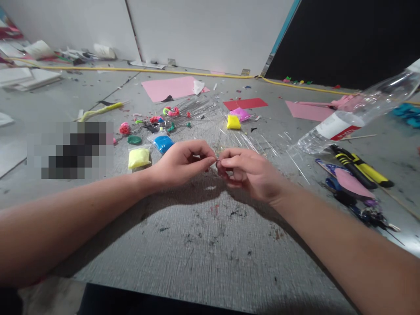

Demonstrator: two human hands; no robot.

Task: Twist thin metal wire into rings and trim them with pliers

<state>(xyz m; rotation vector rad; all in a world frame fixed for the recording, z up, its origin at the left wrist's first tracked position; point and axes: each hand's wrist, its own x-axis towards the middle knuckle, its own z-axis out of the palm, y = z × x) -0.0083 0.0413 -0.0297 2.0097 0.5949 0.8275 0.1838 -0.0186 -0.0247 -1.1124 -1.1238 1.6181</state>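
The left hand (183,164) and the right hand (251,170) meet fingertip to fingertip over the middle of the table (210,262). On each hand, thumb and index finger are pressed together, pinching one small piece (217,161) between the two hands. The piece is mostly covered by the fingers and too small to identify. The other fingers of the right hand are curled in.

Just beyond the left hand lies a blue packet (163,143); to its left and nearer is a pale yellow packet (138,158), with a green lump (134,140) on the far side of it. Thin clear sticks (247,142) are scattered beyond the right hand. Farther back, a bright yellow packet (233,122) lies against a purple packet (241,114), near a sheet of red paper (246,103).

On the right side stands a clear bottle (344,124) with a red and white label. Nearer, a tool with black and yellow handles (361,166) lies on the table. A yellow cord (157,71) runs across the far side.
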